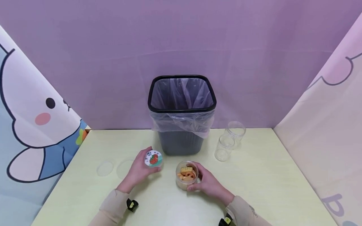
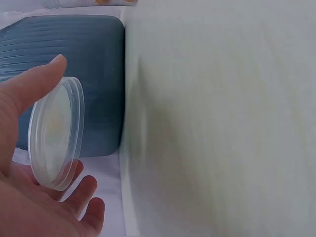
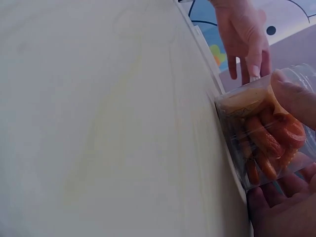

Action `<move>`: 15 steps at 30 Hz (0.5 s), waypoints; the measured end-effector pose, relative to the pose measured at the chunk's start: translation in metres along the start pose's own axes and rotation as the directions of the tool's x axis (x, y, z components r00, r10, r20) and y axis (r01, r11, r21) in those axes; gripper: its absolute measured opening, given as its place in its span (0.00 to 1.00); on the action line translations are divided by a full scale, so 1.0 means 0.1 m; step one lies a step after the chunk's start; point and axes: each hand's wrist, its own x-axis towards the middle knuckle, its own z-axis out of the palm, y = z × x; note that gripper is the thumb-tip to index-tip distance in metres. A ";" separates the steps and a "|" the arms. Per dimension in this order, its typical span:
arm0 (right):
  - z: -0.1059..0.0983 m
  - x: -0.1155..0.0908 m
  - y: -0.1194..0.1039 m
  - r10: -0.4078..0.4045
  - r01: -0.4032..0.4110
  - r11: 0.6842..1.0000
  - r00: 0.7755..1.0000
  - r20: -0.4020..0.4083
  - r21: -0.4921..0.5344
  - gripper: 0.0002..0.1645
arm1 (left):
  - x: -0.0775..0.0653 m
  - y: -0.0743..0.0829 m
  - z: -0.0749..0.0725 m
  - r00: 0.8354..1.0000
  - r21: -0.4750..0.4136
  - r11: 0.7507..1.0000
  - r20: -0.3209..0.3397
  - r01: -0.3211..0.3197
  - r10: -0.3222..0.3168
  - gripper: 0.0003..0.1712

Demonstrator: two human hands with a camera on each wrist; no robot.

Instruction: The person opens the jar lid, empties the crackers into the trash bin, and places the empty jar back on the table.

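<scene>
My left hand (image 1: 139,169) pinches a round plastic lid (image 1: 153,158) between thumb and fingers, just in front of the bin. A printed tomato-like picture marks the lid's top; its clear rim and pale underside (image 2: 57,131) show in the left wrist view. To the right, my right hand (image 1: 208,183) grips a clear plastic jar (image 1: 182,186) by its side, thumb at the front. The jar is uncovered and upright at the table, with crackers and pretzel-shaped snacks (image 1: 186,172) inside. Reddish-brown snack pieces (image 3: 271,140) press against its wall in the right wrist view.
A grey bin (image 1: 181,142) with a black rim and a clear liner (image 1: 183,121) stands at the table's back edge. Two clear jars (image 1: 222,153) (image 1: 237,129) stand right of it. Two transparent discs, like lids (image 1: 105,168), lie at left.
</scene>
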 end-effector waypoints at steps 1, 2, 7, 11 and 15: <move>0.00 0.00 0.00 -0.001 0.001 1.000 1.000 0.002 0.001 0.56 | 0.00 -0.01 0.00 1.000 0.000 1.000 0.002 0.007 -0.007 0.58; 0.01 0.00 -0.01 -0.002 0.002 1.000 1.000 0.003 0.003 0.56 | 0.00 -0.03 0.01 1.000 0.002 1.000 0.005 0.011 -0.011 0.58; 0.01 -0.01 -0.02 -0.001 0.001 1.000 1.000 0.010 0.007 0.56 | 0.01 -0.07 0.02 1.000 0.020 1.000 0.016 0.005 -0.006 0.58; 0.01 -0.01 -0.03 0.000 -0.001 1.000 1.000 0.008 0.005 0.56 | 0.03 -0.08 0.03 1.000 0.015 1.000 0.025 0.010 -0.010 0.57; 0.00 0.00 -0.03 0.002 -0.002 1.000 1.000 -0.001 0.003 0.56 | 0.05 -0.08 0.03 0.999 0.013 1.000 0.026 0.018 -0.019 0.56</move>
